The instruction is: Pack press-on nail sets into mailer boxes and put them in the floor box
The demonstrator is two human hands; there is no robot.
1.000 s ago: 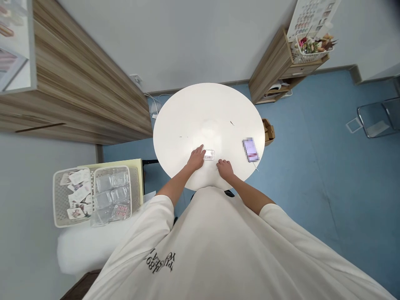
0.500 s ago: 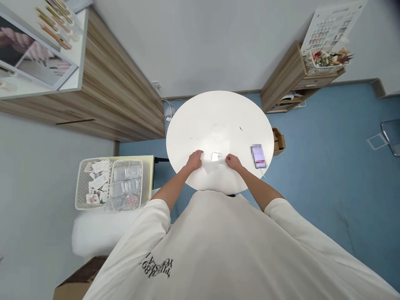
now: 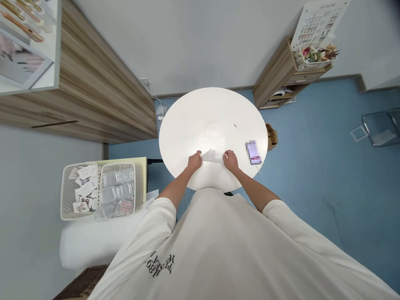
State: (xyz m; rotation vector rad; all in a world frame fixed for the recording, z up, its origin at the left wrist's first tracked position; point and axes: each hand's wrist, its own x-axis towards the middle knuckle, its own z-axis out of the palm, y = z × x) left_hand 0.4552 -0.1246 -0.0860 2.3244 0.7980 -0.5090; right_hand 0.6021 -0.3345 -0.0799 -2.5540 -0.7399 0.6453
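My left hand (image 3: 195,161) is closed on the left end of a thin, translucent plastic sheet (image 3: 212,157); whether it is a flat film or a bag I cannot tell. The sheet stretches across to my right hand (image 3: 230,161), whose fingers pinch its right end. Its upper edge is raised to a point on the left. Both hands are low over the near half of the round white table (image 3: 214,104). The small whitish card-like piece seen between them before is covered by the sheet, and only a faint shape shows.
A phone (image 3: 253,152) with a cable lies at the table's right. To the left, one white basket (image 3: 64,196) holds cards and another (image 3: 135,187) holds clear plastic cases. Wooden cabinets (image 3: 103,83) stand left and back right. A cardboard box (image 3: 272,137) is beyond the table's right edge.
The plastic sheet has risen and spread between my hands, over the small piece. My right hand's fingers have turned inward onto it. The whole view has shifted slightly.
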